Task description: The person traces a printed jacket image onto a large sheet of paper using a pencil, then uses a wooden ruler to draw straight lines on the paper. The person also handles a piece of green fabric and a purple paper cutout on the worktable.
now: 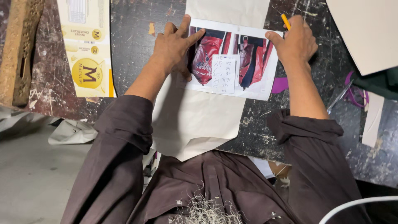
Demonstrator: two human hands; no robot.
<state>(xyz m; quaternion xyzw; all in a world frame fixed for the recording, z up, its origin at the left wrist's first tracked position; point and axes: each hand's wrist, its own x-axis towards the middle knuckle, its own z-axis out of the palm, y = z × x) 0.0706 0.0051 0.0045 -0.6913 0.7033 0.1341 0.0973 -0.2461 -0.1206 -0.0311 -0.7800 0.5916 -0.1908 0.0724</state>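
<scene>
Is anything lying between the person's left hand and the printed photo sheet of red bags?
Nothing visible does. The left hand rests directly on the printed photo sheet of red bags, fingers spread over its left edge. The small white handwritten note lies beside the fingers, not under them.

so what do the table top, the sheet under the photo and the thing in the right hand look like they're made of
Table top: probably dark painted wood or board, matte, scratched and chipped with pale marks.
Cream sheet: looks like stiff paper or thin card, matte and flat with a clean cut edge.
Photo print: paper with a white border.
Yellow pencil in the right hand: likely painted wood; only its end shows.
</scene>
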